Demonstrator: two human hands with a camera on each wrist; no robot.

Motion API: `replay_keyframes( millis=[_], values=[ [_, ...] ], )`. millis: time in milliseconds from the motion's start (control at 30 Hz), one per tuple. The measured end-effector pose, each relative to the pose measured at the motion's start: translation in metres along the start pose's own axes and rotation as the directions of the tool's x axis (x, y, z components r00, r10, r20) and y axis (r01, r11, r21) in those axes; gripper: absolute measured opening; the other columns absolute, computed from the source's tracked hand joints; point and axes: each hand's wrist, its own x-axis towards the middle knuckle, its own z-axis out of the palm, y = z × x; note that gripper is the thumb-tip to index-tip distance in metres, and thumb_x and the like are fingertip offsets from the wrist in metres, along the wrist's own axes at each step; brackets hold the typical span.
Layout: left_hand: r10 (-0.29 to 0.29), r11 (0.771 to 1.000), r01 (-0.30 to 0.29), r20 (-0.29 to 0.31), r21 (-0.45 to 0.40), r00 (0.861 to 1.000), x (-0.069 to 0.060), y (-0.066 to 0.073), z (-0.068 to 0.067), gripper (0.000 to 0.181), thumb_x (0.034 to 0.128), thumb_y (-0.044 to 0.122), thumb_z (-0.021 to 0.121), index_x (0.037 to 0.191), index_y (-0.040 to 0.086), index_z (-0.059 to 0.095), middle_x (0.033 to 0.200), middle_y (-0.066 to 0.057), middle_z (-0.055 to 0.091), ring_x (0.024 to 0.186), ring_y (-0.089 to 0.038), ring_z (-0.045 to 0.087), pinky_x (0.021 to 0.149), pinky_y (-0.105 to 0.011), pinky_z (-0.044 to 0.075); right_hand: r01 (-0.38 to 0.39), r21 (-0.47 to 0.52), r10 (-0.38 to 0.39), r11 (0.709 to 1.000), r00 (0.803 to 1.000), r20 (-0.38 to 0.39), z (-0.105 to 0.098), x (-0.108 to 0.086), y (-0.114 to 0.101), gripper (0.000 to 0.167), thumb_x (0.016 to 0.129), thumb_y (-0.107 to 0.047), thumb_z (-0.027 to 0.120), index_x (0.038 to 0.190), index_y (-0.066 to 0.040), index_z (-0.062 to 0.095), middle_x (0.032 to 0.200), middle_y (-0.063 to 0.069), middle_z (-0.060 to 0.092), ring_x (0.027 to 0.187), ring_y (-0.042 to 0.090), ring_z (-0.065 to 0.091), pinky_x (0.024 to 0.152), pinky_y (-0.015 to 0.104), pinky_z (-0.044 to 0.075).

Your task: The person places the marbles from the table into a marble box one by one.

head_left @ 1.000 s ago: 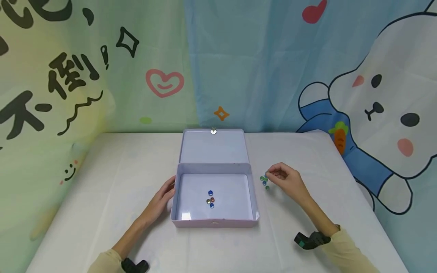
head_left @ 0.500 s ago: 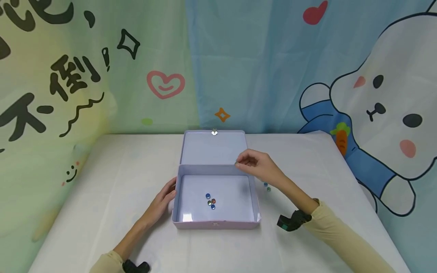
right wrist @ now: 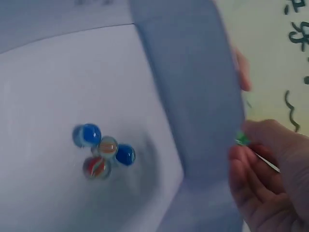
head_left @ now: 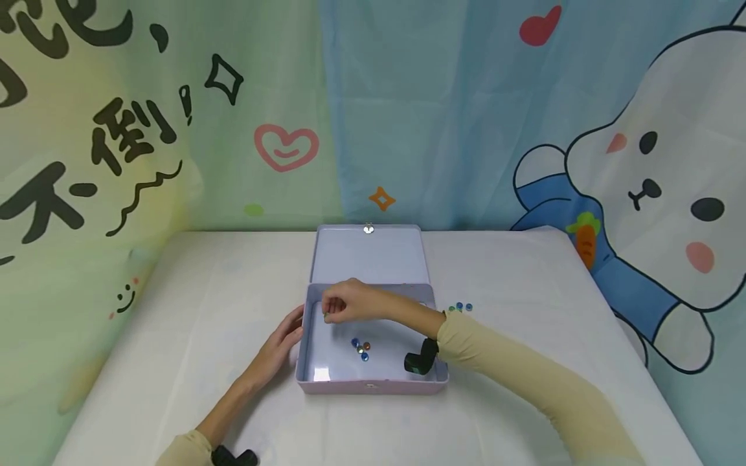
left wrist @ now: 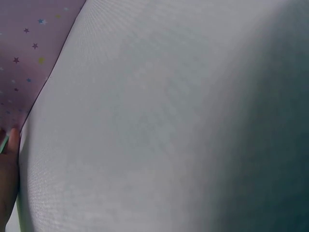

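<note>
A green marble (right wrist: 242,139) is pinched between the thumb and fingers of my right hand (head_left: 352,301), which hovers over the left part of the opened box (head_left: 373,387). Several marbles (right wrist: 107,147), blue, reddish and amber, lie in a cluster on the box floor. My left hand (head_left: 274,349) rests against the box's left outer side with its fingers extended. In the left wrist view, part of that hand (left wrist: 8,169) touches the pink, star-printed wall of the box (left wrist: 29,53).
More blue and green marbles (head_left: 460,305) lie on the white tablecloth (head_left: 507,278) right of the box, partly behind the right sleeve. The box's lid (head_left: 368,255) leans back, open. A printed curtain (head_left: 396,116) hangs behind the table.
My right hand has carried the green marble left, from the loose marbles beside the box to above its left part. The left hand has stayed against the box.
</note>
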Motion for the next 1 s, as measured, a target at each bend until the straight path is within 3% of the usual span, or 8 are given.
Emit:
replay_keyframes(
  millis=[133,267,433,767,1000],
  values=[
    [0.001,1.000,-0.001,0.003,0.020,1.000,0.000,0.000,0.001,0.052,0.1038,0.028,0.038,0.154,0.018,0.026,0.157,-0.018,0.031,0.143,-0.040,0.033,0.115,-0.061,0.025,-0.032,-0.016,0.034,0.999,0.986,0.162,0.015,0.017,0.005,0.007,0.088,-0.010,0.069,0.093,-0.008,0.065,0.089,0.001,0.066,0.077,0.002,0.055,0.072,0.012,0.048],
    [0.010,1.000,-0.010,0.003,0.019,1.000,0.002,-0.001,0.001,0.052,0.1038,0.028,0.038,0.153,0.019,0.026,0.157,-0.018,0.031,0.143,-0.040,0.033,0.115,-0.061,0.024,-0.077,-0.035,0.083,0.996,0.970,0.227,0.024,0.028,0.014,0.009,0.086,-0.010,0.071,0.093,-0.008,0.066,0.086,-0.001,0.065,0.074,0.002,0.054,0.068,0.012,0.047],
    [0.014,1.000,-0.014,-0.001,0.012,1.000,0.002,-0.001,0.000,0.052,0.1040,0.027,0.038,0.153,0.019,0.026,0.158,-0.018,0.030,0.144,-0.040,0.033,0.115,-0.061,0.022,-0.126,-0.069,0.140,0.990,0.959,0.245,0.032,0.038,0.021,0.011,0.084,-0.011,0.074,0.091,-0.009,0.066,0.082,-0.003,0.064,0.071,0.002,0.053,0.067,0.012,0.046],
    [0.015,0.999,-0.014,-0.023,0.033,1.000,0.002,0.001,-0.001,0.051,0.1037,0.026,0.040,0.153,0.019,0.028,0.156,-0.016,0.035,0.143,-0.036,0.036,0.115,-0.053,0.025,-0.140,-0.093,0.158,0.986,0.962,0.225,0.041,0.043,0.021,0.012,0.082,-0.011,0.076,0.088,-0.008,0.066,0.076,-0.006,0.060,0.067,0.001,0.051,0.063,0.011,0.043],
    [0.014,0.999,-0.013,-0.028,0.033,1.000,0.002,0.000,0.000,0.051,0.1037,0.026,0.040,0.153,0.017,0.028,0.154,-0.018,0.037,0.142,-0.037,0.037,0.115,-0.056,0.024,-0.125,-0.115,0.148,0.985,0.963,0.223,0.044,0.042,0.021,0.013,0.083,-0.013,0.075,0.089,-0.008,0.065,0.076,-0.007,0.060,0.067,0.000,0.051,0.063,0.010,0.043]
  ],
)
